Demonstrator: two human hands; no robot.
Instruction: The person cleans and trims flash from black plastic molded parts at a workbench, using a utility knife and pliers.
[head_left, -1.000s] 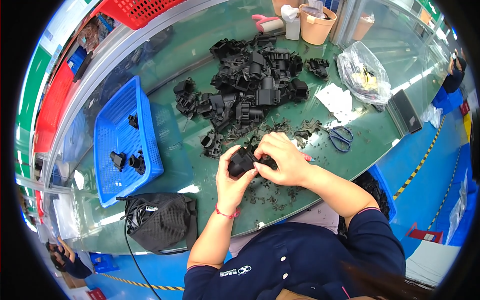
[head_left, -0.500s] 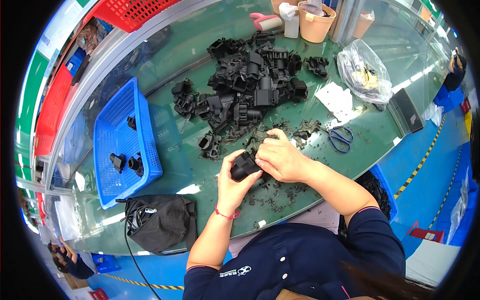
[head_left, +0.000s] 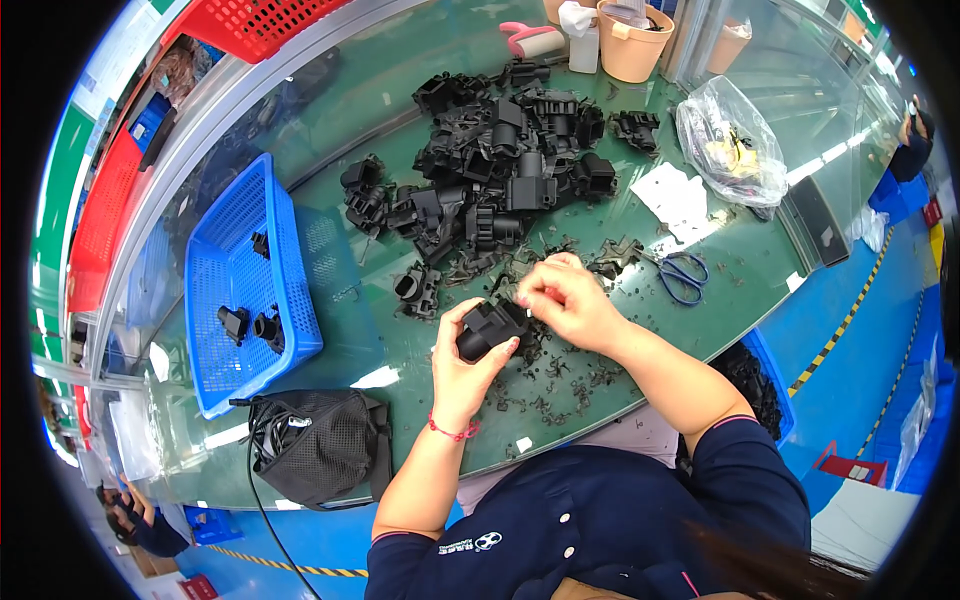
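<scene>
My left hand (head_left: 460, 368) grips a black moulded plastic part (head_left: 490, 328), a blocky piece with a rounded side, over the green table. Just to its right, my right hand (head_left: 577, 308) has thumb and fingers pinched together close to the part's right end. Whatever those fingertips hold, if anything, is too small to make out. Beyond the hands lies a big heap of similar black plastic parts (head_left: 525, 190). One single part (head_left: 416, 290) sits left of the heap, near my left hand. Small black plastic scraps (head_left: 560, 385) are strewn around and below my hands.
A blue basket (head_left: 205, 375) at left contains several black parts. Nearer stands a black mesh bag (head_left: 335, 450) with a cable. To the right are blue-handled scissors (head_left: 685, 290), white paper (head_left: 670, 200) and a clear plastic bag (head_left: 725, 130). A tan bucket (head_left: 632, 50) stands at the back.
My right hand has drawn back slightly from the part and lifted, its fingers now pinched at the part's edge. More of the part shows. My left hand keeps nearly the same place.
</scene>
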